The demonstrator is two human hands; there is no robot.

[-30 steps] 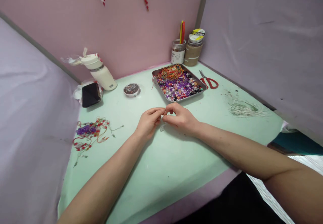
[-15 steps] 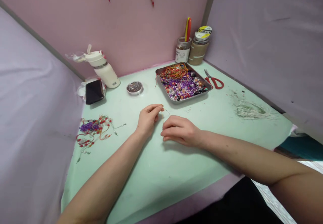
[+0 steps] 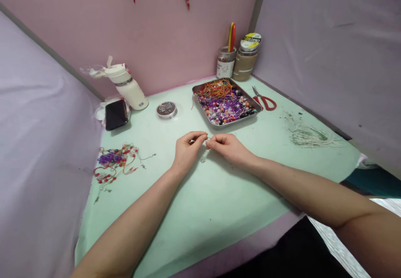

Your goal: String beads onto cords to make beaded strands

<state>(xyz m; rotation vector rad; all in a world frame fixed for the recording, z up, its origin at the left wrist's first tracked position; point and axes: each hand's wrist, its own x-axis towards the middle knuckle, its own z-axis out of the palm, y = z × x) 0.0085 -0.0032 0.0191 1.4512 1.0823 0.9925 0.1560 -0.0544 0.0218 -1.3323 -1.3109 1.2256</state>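
Note:
My left hand (image 3: 189, 147) pinches a thin cord (image 3: 209, 138) between thumb and forefinger, above the middle of the table. Close beside it, my right hand (image 3: 226, 146) pinches the same cord, with the fingertips of both hands almost meeting. Just below the fingers, a small clear bead cluster (image 3: 203, 159) shows over the green cloth; whether it hangs from the cord or rests on the cloth I cannot tell. Most of the cord is hidden by my fingers.
Beyond my hands stands a metal tray (image 3: 216, 124) of beads and orange cords. Red-handled scissors (image 3: 266, 102) and white cords (image 3: 308, 137) lie right; finished-looking beaded strings (image 3: 114, 161), a phone (image 3: 116, 115), a bottle (image 3: 133, 92) and a round spool (image 3: 166, 109) left. Jars (image 3: 225, 63) stand behind.
My right hand has moved up and closed in on the left fingertips, and its fingers now pinch the cord. The clear bead cluster has come into sight below the hands.

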